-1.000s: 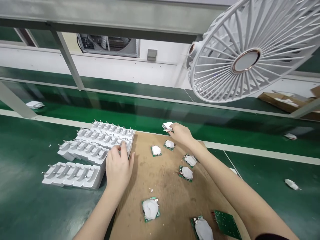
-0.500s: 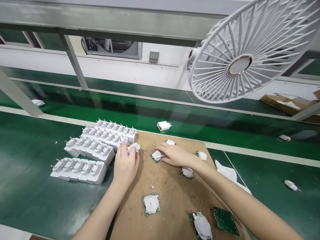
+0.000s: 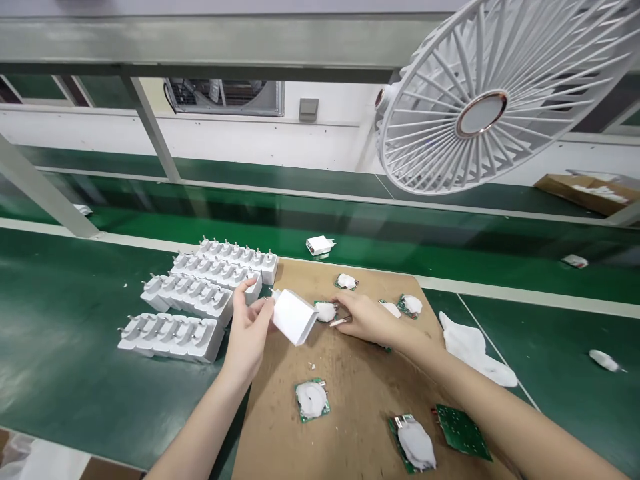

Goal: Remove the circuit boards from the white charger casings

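Observation:
My left hand [image 3: 250,330] pinches a white plug housing [image 3: 294,317] by its pin end, the box-shaped body pointing right over the brown board [image 3: 350,393]. My right hand [image 3: 363,319] is closed on a thin whitish piece, too small to make out, right beside a circuit board with white putty [image 3: 325,311]. Another putty-covered circuit board [image 3: 312,399] lies lower on the board, and a larger one [image 3: 414,443] near the bottom. A bare green circuit board [image 3: 463,432] is partly beside my right forearm. Rows of white plug housings [image 3: 170,337] stand left of my left hand.
A large white fan [image 3: 480,113] hangs at the upper right. One white plug [image 3: 320,245] lies on the green belt beyond the board. White cloth-like material [image 3: 475,350] lies to the right, and a cardboard box [image 3: 585,193] stands farther back.
My left hand has lifted a white housing from beside the rows and turned it, so its body now shows. My right hand has moved slightly right, and a thin piece now shows at its fingertips.

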